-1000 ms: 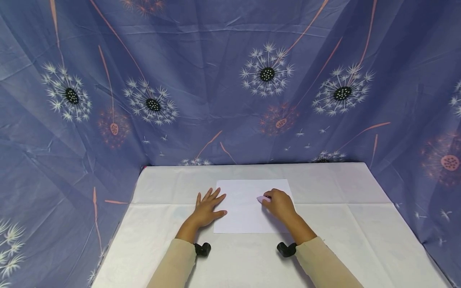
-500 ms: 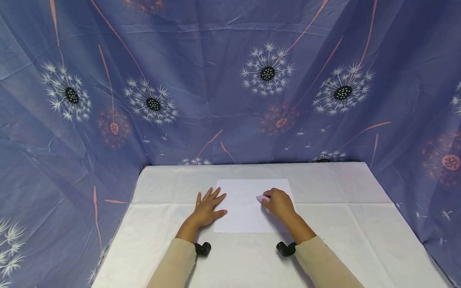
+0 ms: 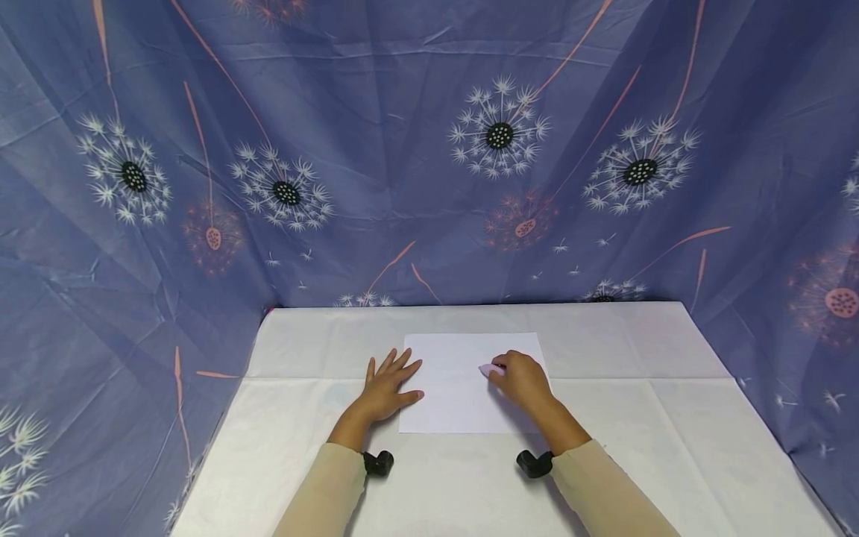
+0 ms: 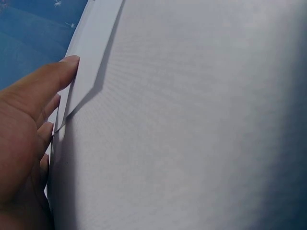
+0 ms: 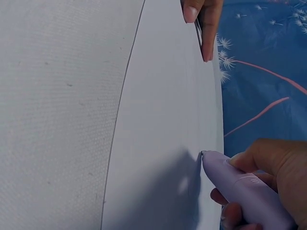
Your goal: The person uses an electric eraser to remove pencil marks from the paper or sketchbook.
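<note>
A white sheet of paper (image 3: 443,410) lies flat on the cloth-covered table. My left hand (image 3: 384,391) rests with fingers spread at the sheet's left edge; in the left wrist view its thumb (image 4: 71,67) lies over the paper's border. Near the sheet's right side my right hand (image 3: 525,382) holds a lavender, fat pen-shaped tool (image 5: 242,191). The thumb presses on the tool's upper side, and the other fingers curl beneath. Its narrow end, with a small dark tip, points left and meets or nearly meets the paper. The rear of the tool is hidden in the palm.
A white cloth (image 3: 456,485) with fold creases covers the table. Behind and at both sides hangs a blue curtain (image 3: 382,149) with dandelion prints. Black wrist cameras (image 3: 379,464) sit by the beige sleeves (image 3: 325,485).
</note>
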Demonstrator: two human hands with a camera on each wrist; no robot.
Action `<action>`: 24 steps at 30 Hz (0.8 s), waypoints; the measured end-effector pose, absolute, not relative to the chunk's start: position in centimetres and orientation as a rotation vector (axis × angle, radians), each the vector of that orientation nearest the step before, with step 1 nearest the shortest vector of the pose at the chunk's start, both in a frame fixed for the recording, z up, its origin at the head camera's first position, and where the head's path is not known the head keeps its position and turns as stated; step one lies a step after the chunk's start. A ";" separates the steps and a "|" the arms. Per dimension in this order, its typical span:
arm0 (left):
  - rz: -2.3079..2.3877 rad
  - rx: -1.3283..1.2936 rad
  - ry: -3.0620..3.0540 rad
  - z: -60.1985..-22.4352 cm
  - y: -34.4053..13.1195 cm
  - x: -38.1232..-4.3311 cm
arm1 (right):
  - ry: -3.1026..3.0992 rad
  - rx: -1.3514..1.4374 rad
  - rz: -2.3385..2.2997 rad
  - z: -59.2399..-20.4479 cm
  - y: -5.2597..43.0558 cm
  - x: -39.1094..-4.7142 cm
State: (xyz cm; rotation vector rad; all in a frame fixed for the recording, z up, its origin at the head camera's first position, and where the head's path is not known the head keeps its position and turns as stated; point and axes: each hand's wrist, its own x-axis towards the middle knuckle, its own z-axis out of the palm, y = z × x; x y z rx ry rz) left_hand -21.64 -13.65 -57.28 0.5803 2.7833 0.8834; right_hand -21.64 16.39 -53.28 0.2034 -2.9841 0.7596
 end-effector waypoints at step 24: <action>0.881 0.587 2.783 -57.3 -13.8 -21.6 | -2.956 0.239 0.728 -53.6 16.0 -22.0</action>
